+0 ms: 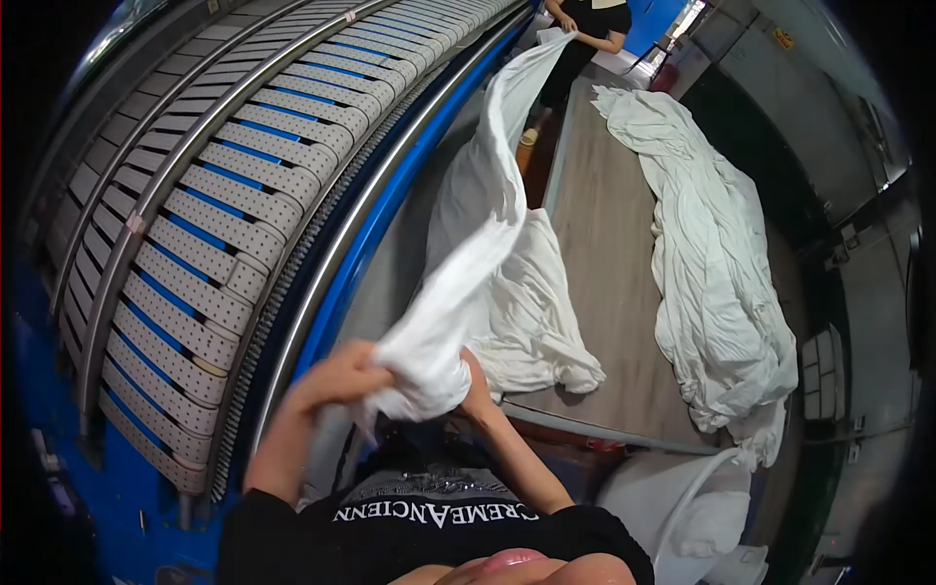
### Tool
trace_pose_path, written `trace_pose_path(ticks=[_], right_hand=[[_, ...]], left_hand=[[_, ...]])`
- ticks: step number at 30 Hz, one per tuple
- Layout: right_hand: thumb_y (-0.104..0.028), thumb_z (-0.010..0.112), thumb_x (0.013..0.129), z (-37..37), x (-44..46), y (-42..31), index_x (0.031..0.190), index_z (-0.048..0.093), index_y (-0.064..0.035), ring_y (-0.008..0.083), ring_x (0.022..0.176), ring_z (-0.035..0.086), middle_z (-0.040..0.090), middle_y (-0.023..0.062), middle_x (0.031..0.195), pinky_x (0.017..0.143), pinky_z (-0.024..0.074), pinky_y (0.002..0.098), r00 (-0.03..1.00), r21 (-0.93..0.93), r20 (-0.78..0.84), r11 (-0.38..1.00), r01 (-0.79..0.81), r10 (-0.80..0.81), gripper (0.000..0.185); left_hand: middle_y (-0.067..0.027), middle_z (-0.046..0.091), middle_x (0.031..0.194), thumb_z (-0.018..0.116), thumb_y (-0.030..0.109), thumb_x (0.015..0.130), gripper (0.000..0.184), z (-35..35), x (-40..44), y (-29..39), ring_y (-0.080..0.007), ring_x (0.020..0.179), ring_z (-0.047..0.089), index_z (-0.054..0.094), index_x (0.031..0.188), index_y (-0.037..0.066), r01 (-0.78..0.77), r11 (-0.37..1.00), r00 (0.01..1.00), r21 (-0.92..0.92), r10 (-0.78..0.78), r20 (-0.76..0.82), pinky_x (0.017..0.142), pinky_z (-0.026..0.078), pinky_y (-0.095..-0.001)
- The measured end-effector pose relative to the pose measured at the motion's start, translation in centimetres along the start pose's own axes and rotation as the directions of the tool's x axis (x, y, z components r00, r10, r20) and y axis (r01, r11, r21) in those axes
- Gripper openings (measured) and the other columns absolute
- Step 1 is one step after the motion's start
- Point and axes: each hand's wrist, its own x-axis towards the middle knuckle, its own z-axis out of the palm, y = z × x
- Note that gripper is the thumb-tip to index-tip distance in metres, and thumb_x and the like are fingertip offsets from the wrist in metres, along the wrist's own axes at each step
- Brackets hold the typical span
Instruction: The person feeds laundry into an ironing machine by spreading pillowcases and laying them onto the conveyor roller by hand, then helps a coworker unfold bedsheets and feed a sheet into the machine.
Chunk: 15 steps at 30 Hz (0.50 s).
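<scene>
A long white sheet (458,273) stretches from my body up to a person (590,24) at the far end, whose hands hold its other end. My left hand (353,373), a little blurred, is closed on the sheet's near left edge. On the near right side, my right hand (475,388) grips the same sheet, its fingers partly hidden by the cloth. The near part is bunched between my hands. More crumpled white cloth (536,322) lies on the table's left side, just beyond my right hand.
A machine with perforated belts (263,185) and a steel rail (341,210) runs along the left. A wood-look table (609,253) stands right of centre, with a heap of white linen (717,263) along its right side. A white bin (673,497) stands at lower right.
</scene>
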Motion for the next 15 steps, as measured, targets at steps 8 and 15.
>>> trace_pose_path(ticks=[8, 15], right_hand=[[-0.015, 0.056, 0.076, -0.6, -8.0, -3.3, 0.091, 0.048, -0.0002, 0.0287, 0.080, 0.051, 0.053, 0.0175, 0.085, 0.073, 0.0411, 0.0344, 0.929, 0.117, 0.117, 0.924, -0.364, 0.351, 0.023], [-0.015, 0.069, 0.067, -0.4, -10.3, 0.9, 0.084, 0.045, -0.0026, 0.0255, 0.073, 0.045, 0.045, 0.0134, 0.078, 0.065, 0.0379, 0.0323, 0.904, -0.064, 0.407, 0.984, 0.167, -0.127, 0.033]], left_hand=[[-0.0219, 0.059, 0.083, 0.054, 0.007, 0.075, 0.014, 0.4, -4.5, -10.6, -0.0380, 0.079, 0.056, 0.053, 0.087, 0.001, 0.372, 0.802, 0.648, 0.467, 0.136, -0.749, 0.070, 0.045, -0.0416], [0.0047, 0.048, 0.069, 0.057, 0.012, 0.084, 0.012, -2.5, -11.0, -3.3, -0.0034, 0.065, 0.040, 0.056, 0.075, 0.003, 0.070, 0.986, 0.642, 0.151, 0.072, -0.764, 0.060, 0.034, -0.0174]])
